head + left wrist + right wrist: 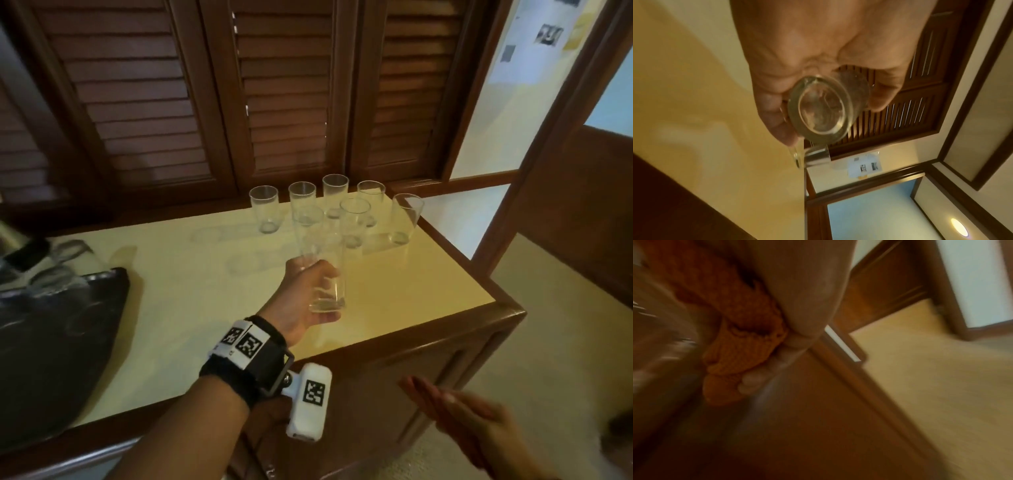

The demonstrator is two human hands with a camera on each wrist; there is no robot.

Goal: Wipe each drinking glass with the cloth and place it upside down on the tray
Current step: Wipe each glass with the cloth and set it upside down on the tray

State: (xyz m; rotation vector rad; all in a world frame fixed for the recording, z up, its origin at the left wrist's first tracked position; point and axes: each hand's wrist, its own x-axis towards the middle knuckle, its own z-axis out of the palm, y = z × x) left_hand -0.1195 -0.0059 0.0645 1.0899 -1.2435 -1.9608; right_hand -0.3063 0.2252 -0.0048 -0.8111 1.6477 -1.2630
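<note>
Room: brown louvred shutters [281, 102] behind a wood cabinet [428, 370] with a pale yellow top [178, 308]; beige floor [565, 342] to the right.
Left hand [301, 301]: fingers and thumb curled round one glass [327, 277], held above the yellow top near its front edge, apart from the surface as far as the head view shows.
Glass, wrist view: thick round base [822, 110] faces the camera, fingers on one side, thumb on the other.
Wrist gear: black strap with checkered markers [246, 346] and a white camera block [310, 397].
Other glasses [337, 205]: seven stand upright, mouths up, clustered at the far right corner of the top.
Tray [51, 349]: dark, at the left edge of the top; blurred clear shapes lie on its far part, too smeared to tell what they are.
Right hand [479, 425]: low right, off the cabinet, blurred; fingers fairly straight, pinching an orange cloth [740, 340] against the palm.
Cloth in head view: a reddish strip [419, 390] along the fingers.
</note>
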